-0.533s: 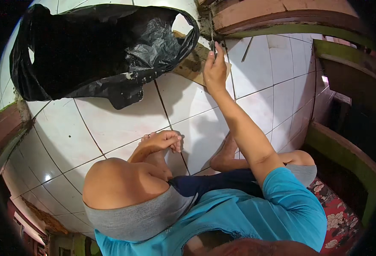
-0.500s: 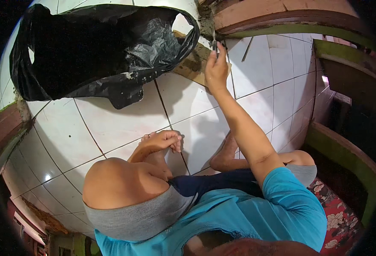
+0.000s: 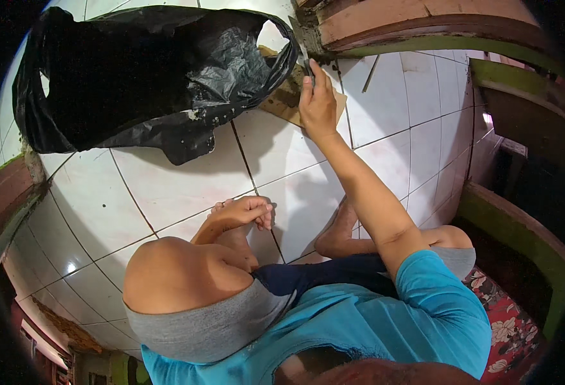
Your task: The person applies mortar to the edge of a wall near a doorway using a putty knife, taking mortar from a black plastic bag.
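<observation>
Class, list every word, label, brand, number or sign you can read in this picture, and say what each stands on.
There are none: no readable text shows on the black plastic bag, the brown board, the blue shirt or the thin tool in the right hand. The red covering shows flowers, not letters.

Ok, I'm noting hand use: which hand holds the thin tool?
The right hand, farther forward, gripping the thin tool; the left hand is near the left knee.

Turquoise shirt (image 3: 372, 321) with a plain short sleeve (image 3: 443, 289); grey shorts (image 3: 205, 332) with a navy middle (image 3: 324, 276); bare feet (image 3: 337, 233)
</observation>
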A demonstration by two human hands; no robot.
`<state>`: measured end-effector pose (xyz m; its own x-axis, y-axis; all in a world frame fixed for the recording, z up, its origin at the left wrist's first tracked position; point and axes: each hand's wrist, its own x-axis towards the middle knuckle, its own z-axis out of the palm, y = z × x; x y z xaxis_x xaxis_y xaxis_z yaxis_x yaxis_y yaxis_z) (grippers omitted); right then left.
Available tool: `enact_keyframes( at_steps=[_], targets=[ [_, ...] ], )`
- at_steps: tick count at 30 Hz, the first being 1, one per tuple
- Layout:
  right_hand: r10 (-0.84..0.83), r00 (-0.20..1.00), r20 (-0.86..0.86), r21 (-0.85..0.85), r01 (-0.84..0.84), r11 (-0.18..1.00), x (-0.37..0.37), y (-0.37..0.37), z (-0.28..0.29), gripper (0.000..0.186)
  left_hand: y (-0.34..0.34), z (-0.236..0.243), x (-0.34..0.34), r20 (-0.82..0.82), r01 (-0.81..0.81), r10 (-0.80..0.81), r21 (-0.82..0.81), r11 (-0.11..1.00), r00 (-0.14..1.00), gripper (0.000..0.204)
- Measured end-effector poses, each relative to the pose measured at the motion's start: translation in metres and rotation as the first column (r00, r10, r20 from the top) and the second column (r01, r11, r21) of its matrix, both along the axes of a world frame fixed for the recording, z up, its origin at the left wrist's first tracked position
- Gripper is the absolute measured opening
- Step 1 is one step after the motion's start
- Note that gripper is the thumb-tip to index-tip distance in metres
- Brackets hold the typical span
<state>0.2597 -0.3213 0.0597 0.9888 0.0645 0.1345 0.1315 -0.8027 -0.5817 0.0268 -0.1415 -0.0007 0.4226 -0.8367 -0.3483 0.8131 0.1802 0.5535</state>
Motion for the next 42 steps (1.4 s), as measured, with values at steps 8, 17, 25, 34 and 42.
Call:
enact_keyframes(
  at_steps=[8, 17, 25, 34, 42],
  targets=[
    [-0.018, 0.999, 0.031, 0.045, 0.017, 0.999, 0.011, -0.012, -0.007, 0.042, 0.000, 0.008, 0.002, -0.009, -0.025, 0.026, 0.048, 0.999, 1.000, 0.034],
    [0.080, 0.990, 0.120, 0.024, -0.084, 0.996, 0.001, -0.020, -0.021, 0.044, 0.000, 0.003, 0.000, -0.015, -0.028, 0.028, 0.006, 1.000, 0.999, 0.034],
    [-0.095, 0.985, -0.143, 0.066, 0.105, 0.992, -0.002, -0.015, -0.011, 0.042, 0.001, 0.005, 0.000, -0.021, -0.026, 0.027, 0.033, 0.999, 0.999, 0.034],
    [-0.125, 0.992, 0.019, 0.042, 0.124, 0.991, 0.008, -0.020, -0.021, 0.037, 0.002, 0.012, 0.006, 0.024, -0.012, 0.011, 0.042, 0.999, 1.000, 0.035],
    [-0.093, 0.994, 0.062, 0.042, 0.090, 0.995, 0.010, -0.017, -0.014, 0.040, 0.000, 0.008, 0.006, -0.019, -0.001, 0.001, 0.019, 1.000, 1.000, 0.034]
  ],
)
